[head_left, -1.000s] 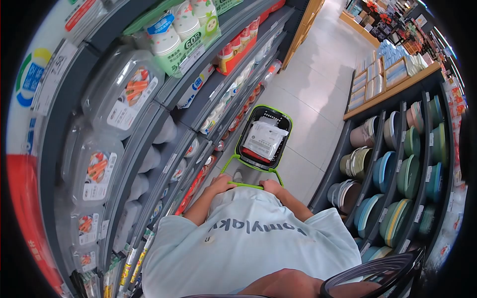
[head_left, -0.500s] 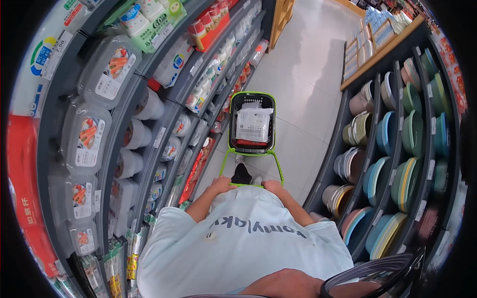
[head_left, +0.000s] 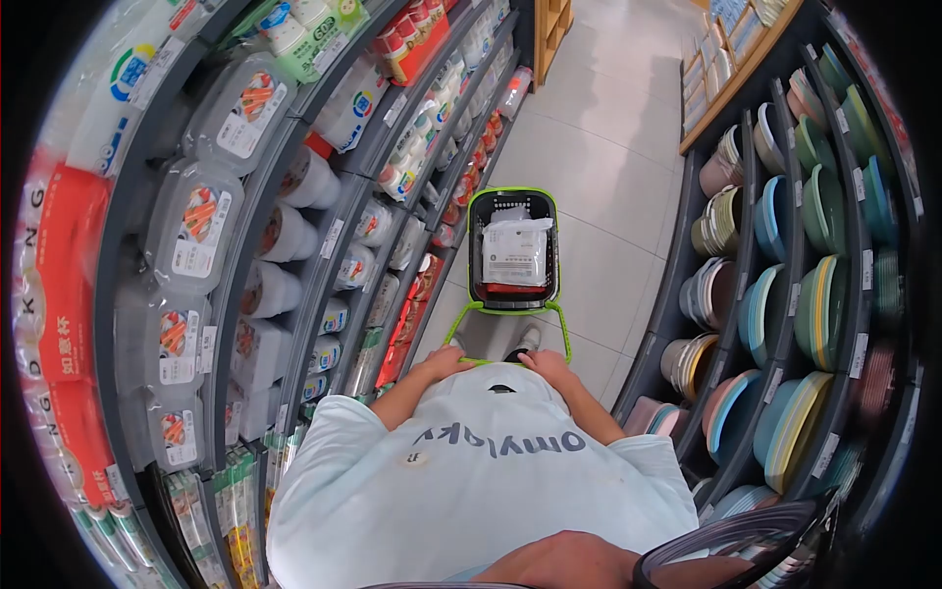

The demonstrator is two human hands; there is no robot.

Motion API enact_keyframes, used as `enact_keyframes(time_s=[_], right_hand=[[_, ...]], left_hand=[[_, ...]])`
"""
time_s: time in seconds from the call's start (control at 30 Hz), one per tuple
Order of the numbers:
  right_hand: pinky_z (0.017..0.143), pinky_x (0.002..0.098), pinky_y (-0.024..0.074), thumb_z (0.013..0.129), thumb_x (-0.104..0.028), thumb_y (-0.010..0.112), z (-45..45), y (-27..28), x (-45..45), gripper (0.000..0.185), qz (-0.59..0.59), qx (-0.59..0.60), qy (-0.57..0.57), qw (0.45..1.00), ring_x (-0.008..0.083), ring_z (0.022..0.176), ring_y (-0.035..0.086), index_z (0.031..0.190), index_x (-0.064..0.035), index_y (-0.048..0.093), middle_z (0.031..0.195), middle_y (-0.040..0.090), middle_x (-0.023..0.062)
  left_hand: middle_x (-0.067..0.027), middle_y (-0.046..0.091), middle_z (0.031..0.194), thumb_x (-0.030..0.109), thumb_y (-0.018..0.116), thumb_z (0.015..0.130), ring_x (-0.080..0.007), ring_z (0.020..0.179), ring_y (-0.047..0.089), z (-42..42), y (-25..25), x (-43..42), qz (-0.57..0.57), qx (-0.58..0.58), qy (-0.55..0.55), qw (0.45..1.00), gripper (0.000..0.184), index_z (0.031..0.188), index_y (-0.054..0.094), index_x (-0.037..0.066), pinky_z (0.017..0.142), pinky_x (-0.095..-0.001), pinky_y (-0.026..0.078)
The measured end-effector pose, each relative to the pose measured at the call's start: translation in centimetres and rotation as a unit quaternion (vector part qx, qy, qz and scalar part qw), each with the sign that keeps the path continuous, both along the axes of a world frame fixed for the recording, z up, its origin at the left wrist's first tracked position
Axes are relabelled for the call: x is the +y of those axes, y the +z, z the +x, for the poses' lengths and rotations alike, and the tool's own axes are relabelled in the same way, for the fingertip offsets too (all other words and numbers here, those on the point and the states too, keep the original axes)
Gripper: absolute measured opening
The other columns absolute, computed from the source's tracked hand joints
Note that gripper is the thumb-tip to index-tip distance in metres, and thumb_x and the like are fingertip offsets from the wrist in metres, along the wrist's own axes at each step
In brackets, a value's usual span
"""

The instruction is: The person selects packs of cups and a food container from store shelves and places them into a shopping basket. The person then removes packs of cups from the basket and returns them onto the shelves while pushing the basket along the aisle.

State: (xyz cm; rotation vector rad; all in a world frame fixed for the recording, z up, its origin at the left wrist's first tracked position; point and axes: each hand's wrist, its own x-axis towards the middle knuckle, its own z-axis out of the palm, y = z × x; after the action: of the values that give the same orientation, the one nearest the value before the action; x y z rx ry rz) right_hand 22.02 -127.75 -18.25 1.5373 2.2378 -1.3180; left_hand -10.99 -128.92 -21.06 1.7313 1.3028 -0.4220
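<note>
My left hand [head_left: 449, 363] is closed around the left end of a green handle [head_left: 566, 334]. Farther right on the same handle, the fingers of my right hand [head_left: 543, 363] are wrapped as well. The handle belongs to a black shopping basket [head_left: 475, 265] with a green rim, standing out in front of me on the floor side of my body. Inside it lie a white plastic package [head_left: 514, 250] with printed text and something red beneath, partly hidden. My shoes show just under the handle.
Shelves on the left hold clear food containers [head_left: 201, 231], paper cups [head_left: 287, 233] and red packages [head_left: 71, 275]. Stacked bowls [head_left: 822, 206] fill the dark shelving on the right. A pale tiled aisle floor [head_left: 608, 128] runs ahead, with a wooden display [head_left: 731, 74] at the far right.
Shelf goods on both sides have shifted upward in view, and the basket appears slightly farther right. My feet have changed position. Both hands keep their grip on the handle.
</note>
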Motion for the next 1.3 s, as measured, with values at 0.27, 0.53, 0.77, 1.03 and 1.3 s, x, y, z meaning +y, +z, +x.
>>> enact_keyframes(time_s=[0.27,0.53,0.77,1.03,1.3], right_hand=[[0.066,0.0539,0.0523,0.096,-0.044,0.046,-10.1,-0.5,-4.1,0.044,0.14,-0.016,-0.039,0.989,0.0407,0.07,0.067,0.086,-0.0083,0.07,0.074,0.067,0.0211],[0.056,0.0539,0.0509,0.094,-0.041,0.05,-24.4,-3.0,-15.4,0.039,0.186,-0.037,-0.082,0.978,0.0395,0.059,0.065,0.08,-0.009,0.067,0.064,0.064,0.02],[0.06,0.0547,0.0505,0.094,-0.04,0.05,-28.3,-2.2,-20.4,0.037,0.153,-0.03,-0.081,0.984,0.0416,0.065,0.065,0.08,-0.0092,0.064,0.067,0.064,0.0208],[0.062,0.0556,0.0489,0.093,-0.04,0.051,-27.8,-2.2,-22.9,0.037,0.142,-0.038,-0.139,0.979,0.043,0.067,0.063,0.079,-0.0078,0.062,0.068,0.063,0.0217],[0.068,0.0493,0.0509,0.092,-0.037,0.058,-27.0,-4.2,-22.1,0.036,0.063,-0.011,-0.224,0.972,0.042,0.077,0.065,0.091,-0.0034,0.068,0.081,0.067,0.0227]], left_hand=[[-0.0164,0.057,0.13,0.057,0.056,0.091,-0.0339,0.129,0.047,-8.4,1.8,-3.8,0.011,0.033,0.039,0.999,0.059,0.118,0.063,0.005,0.103,-0.0519,0.041],[-0.0168,0.06,0.118,0.054,0.06,0.089,-0.035,0.117,0.053,-21.5,2.0,-12.7,0.11,0.009,0.045,0.993,0.053,0.106,0.065,0.004,0.095,-0.0481,0.045],[-0.015,0.063,0.12,0.057,0.066,0.083,-0.0331,0.122,0.052,-26.2,0.0,-18.4,0.056,0.012,0.07,0.996,0.056,0.107,0.069,0.006,0.098,-0.0534,0.043],[-0.0179,0.069,0.097,0.055,0.066,0.082,-0.0361,0.098,0.064,-25.7,2.9,-19.9,0.105,-0.017,0.068,0.992,0.05,0.102,0.072,0.009,0.086,-0.0495,0.049],[-0.0144,0.07,0.092,0.043,0.066,0.087,-0.0334,0.091,0.067,-25.6,3.0,-19.1,0.072,-0.13,0.239,0.96,0.036,0.089,0.067,0.007,0.079,-0.0472,0.049]])
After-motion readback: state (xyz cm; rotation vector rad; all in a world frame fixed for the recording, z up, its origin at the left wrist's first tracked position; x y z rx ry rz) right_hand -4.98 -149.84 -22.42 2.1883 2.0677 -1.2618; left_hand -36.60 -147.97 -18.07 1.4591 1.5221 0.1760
